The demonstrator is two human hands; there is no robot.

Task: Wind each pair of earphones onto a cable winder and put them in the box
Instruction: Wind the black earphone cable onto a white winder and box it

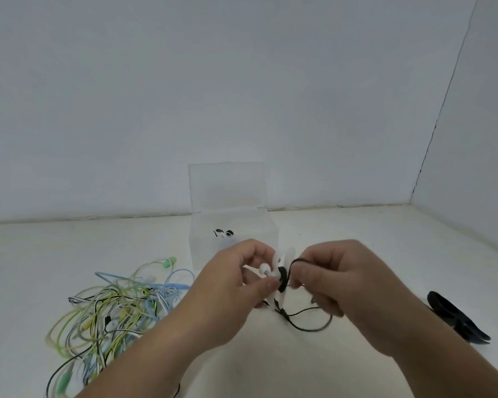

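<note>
Surface: pale white surface (371, 234) in a corner of plain grey walls (242, 81), with everything for the job within reach.
Box: the clear box (204, 248) stands straight ahead of the hands with its lid (227, 185) up at the back, probably so a finished winder can go straight in. One black-and-white wound set (223, 233) already lies inside.
Left hand: the left hand (230, 285) pinches the white cable winder (288, 254) at its hub, fingers (266, 284) curled close, apparently to steady it as a spool.
Right hand: the right hand (337, 280) pinches the black earphone cable (308, 328) just beside the winder, feeding it round the hub, where black turns sit.
Slack: the rest of the cable hangs in a loop below the hands, so winding looks only partly done.
Waiting: a tangle of earphones (112, 308) in green, blue and stripes lies left of the left forearm.
Spares: dark winders (454, 320) lie near the right wrist.
Writing: none can be read.
</note>
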